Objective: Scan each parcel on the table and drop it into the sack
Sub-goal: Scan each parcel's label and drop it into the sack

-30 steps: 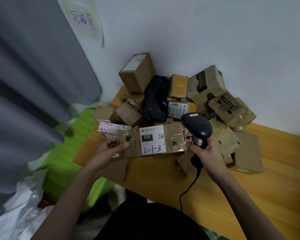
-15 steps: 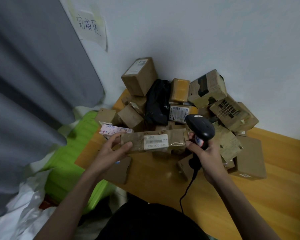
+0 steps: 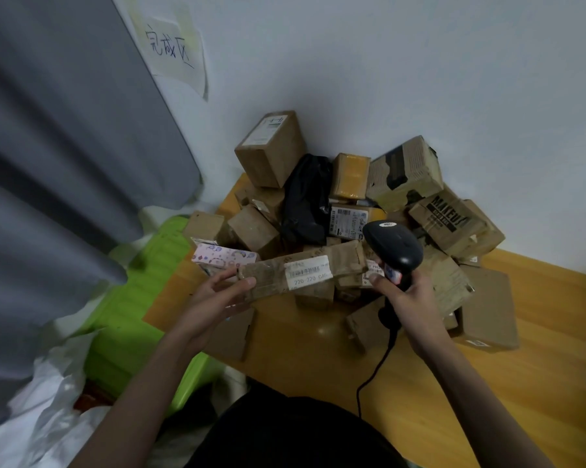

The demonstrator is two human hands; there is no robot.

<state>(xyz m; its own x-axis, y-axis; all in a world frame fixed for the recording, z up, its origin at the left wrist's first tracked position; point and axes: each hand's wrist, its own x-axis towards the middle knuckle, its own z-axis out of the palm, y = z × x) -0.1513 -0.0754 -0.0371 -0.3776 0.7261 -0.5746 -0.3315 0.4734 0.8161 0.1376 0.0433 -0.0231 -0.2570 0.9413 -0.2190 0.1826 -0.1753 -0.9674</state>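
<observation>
Two hands busy over the parcel pile, one parcel up for scanning
Head view: left hand (image 3: pixel 217 293) grips left end of long brown parcel (image 3: pixel 305 270), held level above wooden table (image 3: pixel 487 383), white barcode label (image 3: pixel 308 271) facing up; right hand (image 3: pixel 410 298) clenched round handle of black scanner (image 3: pixel 394 246), its head just beside the parcel's right end; pile of boxes (image 3: pixel 352 204) behind against wall; white sack (image 3: pixel 38 410) low left, beside green bin (image 3: pixel 129 319)

Wooden table (image 3: pixel 487 400) against white wall: heaped cardboard parcels (image 3: pixel 403 170) (one black bag (image 3: pixel 307 201) among them).
</observation>
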